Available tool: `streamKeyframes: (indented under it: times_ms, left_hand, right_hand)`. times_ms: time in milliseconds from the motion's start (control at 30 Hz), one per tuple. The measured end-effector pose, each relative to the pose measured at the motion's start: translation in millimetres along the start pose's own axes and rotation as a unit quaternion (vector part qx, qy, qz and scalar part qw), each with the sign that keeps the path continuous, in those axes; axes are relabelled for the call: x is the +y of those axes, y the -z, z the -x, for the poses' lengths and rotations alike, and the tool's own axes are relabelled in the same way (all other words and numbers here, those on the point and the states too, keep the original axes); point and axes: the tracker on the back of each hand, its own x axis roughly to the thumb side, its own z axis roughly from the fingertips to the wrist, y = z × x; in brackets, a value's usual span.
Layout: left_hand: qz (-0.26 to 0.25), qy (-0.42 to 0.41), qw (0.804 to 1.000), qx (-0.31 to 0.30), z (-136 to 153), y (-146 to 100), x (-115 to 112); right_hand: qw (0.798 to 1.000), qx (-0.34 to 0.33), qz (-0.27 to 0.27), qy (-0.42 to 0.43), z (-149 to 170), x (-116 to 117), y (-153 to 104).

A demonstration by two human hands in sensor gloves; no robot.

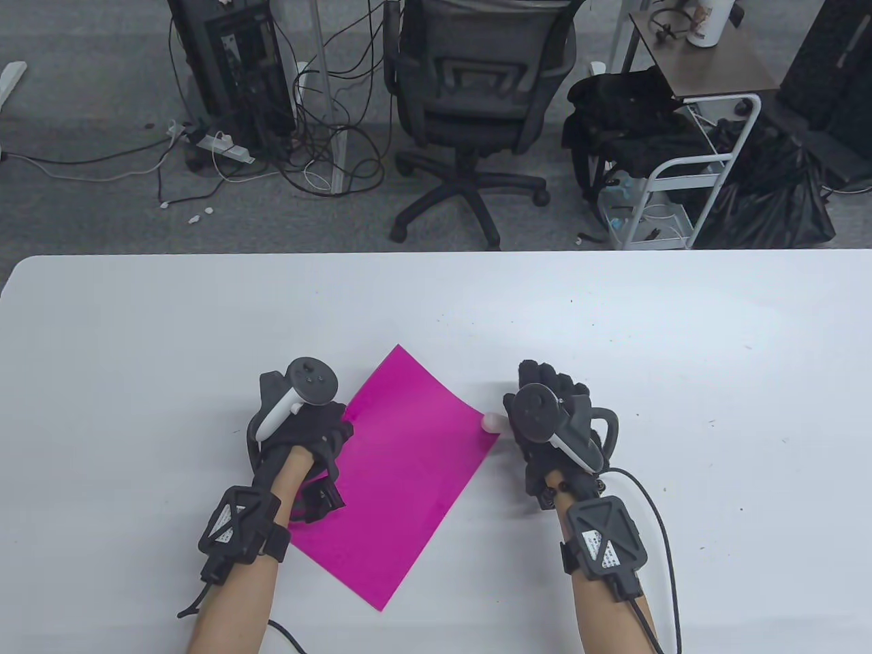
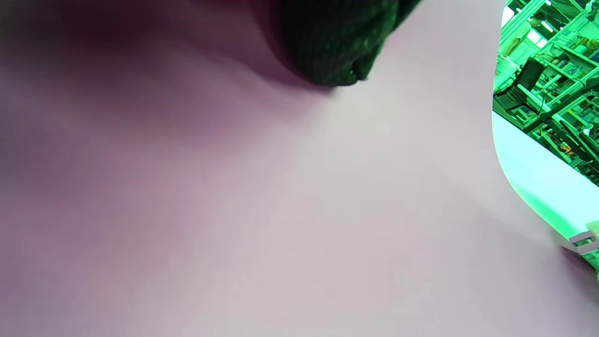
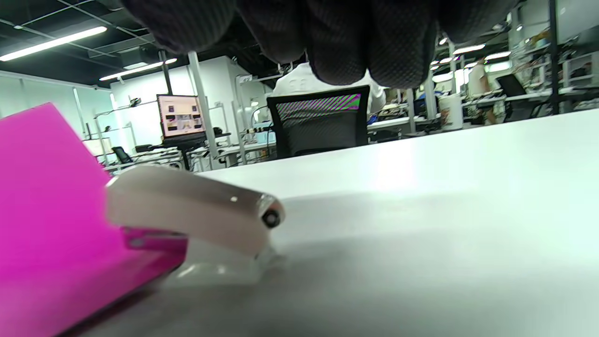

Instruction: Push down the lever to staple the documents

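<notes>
A magenta sheet of paper lies at an angle on the white table. A small white stapler sits at its right corner, mostly hidden under my right hand. In the right wrist view the stapler has the paper's corner in its mouth. My gloved fingers hang above it, apart from the lever. My left hand rests on the sheet's left edge. In the left wrist view a fingertip touches the paper.
An office chair stands beyond the table's far edge. A white cart with black bags is at the back right. Cables and a power strip lie on the floor at the back left.
</notes>
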Motion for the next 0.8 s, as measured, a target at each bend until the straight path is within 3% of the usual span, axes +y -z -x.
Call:
streamKeyframes:
  times_ms: [167,300,800]
  left_hand:
    - [-0.001,0.004,1.0,0.003,-1.5,0.3,-0.6]
    - [-0.004,0.011,1.0,0.004,-2.9,0.4,-1.2]
    - [0.002,0.004,1.0,0.005,-1.7,1.0,-1.0]
  right_hand:
    - [1.0,0.029,0.008,-0.008,-4.4,0.9,4.5]
    - [0.997,0.063,-0.05,-0.013,-11.8,10.8,11.9]
    - [0.985,0.103,-0.112,-0.079,-29.8,39.3,26.0]
